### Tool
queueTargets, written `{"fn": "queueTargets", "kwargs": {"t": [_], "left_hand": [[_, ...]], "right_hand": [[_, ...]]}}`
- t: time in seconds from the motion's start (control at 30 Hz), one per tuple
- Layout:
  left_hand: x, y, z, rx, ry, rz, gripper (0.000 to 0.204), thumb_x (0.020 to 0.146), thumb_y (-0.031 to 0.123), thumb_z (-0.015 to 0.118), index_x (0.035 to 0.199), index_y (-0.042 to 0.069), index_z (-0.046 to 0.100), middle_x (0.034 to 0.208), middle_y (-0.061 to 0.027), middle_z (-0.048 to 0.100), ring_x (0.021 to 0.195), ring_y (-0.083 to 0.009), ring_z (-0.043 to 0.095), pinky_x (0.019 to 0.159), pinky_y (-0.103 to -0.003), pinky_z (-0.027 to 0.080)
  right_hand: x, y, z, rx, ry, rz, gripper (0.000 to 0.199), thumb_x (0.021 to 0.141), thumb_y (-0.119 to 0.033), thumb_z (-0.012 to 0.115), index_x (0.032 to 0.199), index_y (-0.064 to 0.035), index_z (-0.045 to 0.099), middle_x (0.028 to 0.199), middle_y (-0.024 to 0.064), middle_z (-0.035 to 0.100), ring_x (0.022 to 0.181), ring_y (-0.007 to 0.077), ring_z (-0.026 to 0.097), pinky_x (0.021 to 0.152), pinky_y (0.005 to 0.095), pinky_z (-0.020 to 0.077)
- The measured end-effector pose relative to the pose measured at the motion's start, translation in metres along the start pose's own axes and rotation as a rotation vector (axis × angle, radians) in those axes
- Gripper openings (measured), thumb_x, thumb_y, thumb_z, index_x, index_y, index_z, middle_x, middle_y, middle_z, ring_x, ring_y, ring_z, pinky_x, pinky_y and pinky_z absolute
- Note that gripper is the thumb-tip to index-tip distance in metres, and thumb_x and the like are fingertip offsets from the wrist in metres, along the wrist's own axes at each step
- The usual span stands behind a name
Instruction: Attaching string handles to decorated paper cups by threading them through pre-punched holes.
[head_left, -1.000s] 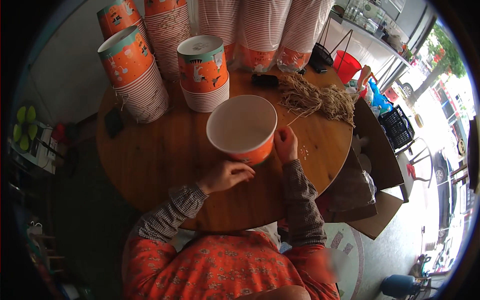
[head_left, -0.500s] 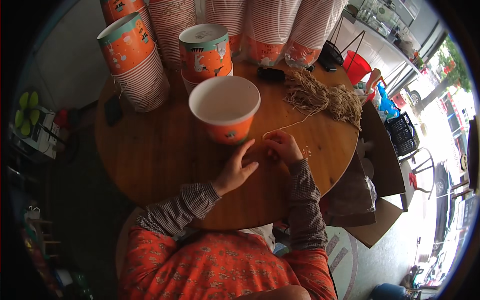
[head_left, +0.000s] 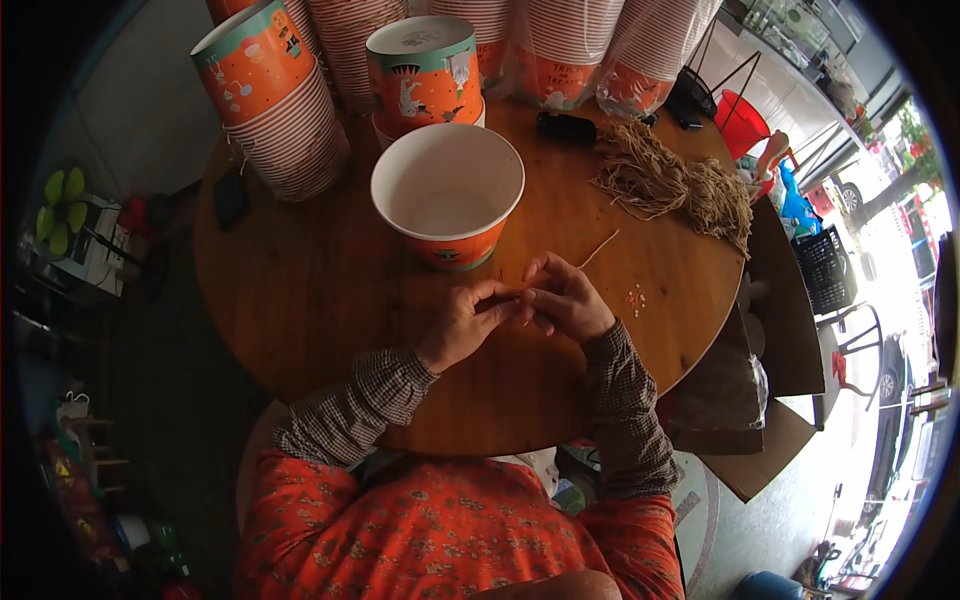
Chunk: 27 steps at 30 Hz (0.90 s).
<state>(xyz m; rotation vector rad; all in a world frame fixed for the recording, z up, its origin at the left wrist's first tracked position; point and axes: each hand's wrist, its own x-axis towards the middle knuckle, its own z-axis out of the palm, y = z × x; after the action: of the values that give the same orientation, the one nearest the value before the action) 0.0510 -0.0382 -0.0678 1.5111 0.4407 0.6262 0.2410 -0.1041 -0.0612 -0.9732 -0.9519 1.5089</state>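
Above the near half of the round table, my left hand (head_left: 460, 325) and my right hand (head_left: 568, 302) meet fingertip to fingertip. A thin tan string (head_left: 602, 246) trails from my right hand toward the far right. Both hands are closed in a pinch on the string, though its part between the fingertips is mostly hidden. Just beyond them an open paper bucket (head_left: 450, 190), white inside and orange with a green base outside, stands upright on the table, touched by neither hand.
A tangled bundle of tan strings (head_left: 675, 185) lies at the far right, near a black object (head_left: 566, 128). Tall stacks of paper buckets (head_left: 285, 140) line the back. Small pale bits (head_left: 636, 298) are scattered right of my hands. A cardboard box (head_left: 785, 320) stands beside the table.
My left hand has closed and come against my right hand's fingertips. The string has come away from the bundle, its free end now lying short of it. My view has shifted slightly.
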Motion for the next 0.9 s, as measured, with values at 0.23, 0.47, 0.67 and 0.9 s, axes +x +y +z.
{"fn": "queueTargets", "kwargs": {"t": [0.23, 0.47, 0.67, 0.9], "left_hand": [[0.009, 0.005, -0.028, -0.119, -0.034, -0.228, 0.021, 0.094, 0.018, 0.06, 0.097, -0.003, 0.064, 0.08, -0.0028, 0.064, 0.067, -0.0071, 0.058, 0.062, -0.021, 0.049], [0.012, 0.012, -0.05, -0.366, -0.081, -0.419, 0.021, 0.095, 0.019, 0.06, 0.098, -0.002, 0.062, 0.077, -0.0041, 0.062, 0.065, -0.0088, 0.057, 0.059, -0.022, 0.049], [0.014, 0.008, -0.053, -0.407, -0.056, -0.445, 0.019, 0.095, 0.019, 0.06, 0.097, 0.0, 0.062, 0.074, -0.0038, 0.062, 0.059, -0.0083, 0.056, 0.056, -0.021, 0.048], [0.014, 0.003, -0.052, -0.303, -0.089, -0.398, 0.018, 0.095, 0.017, 0.059, 0.096, -0.001, 0.063, 0.075, -0.0047, 0.063, 0.06, -0.0084, 0.059, 0.055, -0.02, 0.048]], "right_hand": [[0.016, -0.007, -0.001, -0.134, 0.167, -0.053, 0.009, 0.09, -0.007, 0.061, 0.099, -0.0043, 0.061, 0.075, 0.0013, 0.06, 0.06, 0.0066, 0.053, 0.05, 0.0204, 0.0419], [0.032, -0.039, -0.041, -0.553, 0.544, -0.272, 0.009, 0.088, -0.006, 0.063, 0.095, -0.0002, 0.067, 0.078, 0.0009, 0.062, 0.066, 0.0075, 0.056, 0.058, 0.0231, 0.0461], [0.045, -0.053, -0.07, -1.05, 0.783, -0.648, 0.008, 0.089, -0.005, 0.061, 0.095, -0.0025, 0.065, 0.087, 0.0094, 0.063, 0.076, 0.0222, 0.062, 0.067, 0.0312, 0.0495], [0.035, -0.035, -0.127, -1.307, 1.11, -0.777, 0.009, 0.09, -0.007, 0.059, 0.096, -0.0044, 0.064, 0.093, 0.0113, 0.063, 0.086, 0.0302, 0.063, 0.074, 0.035, 0.0506]]}}
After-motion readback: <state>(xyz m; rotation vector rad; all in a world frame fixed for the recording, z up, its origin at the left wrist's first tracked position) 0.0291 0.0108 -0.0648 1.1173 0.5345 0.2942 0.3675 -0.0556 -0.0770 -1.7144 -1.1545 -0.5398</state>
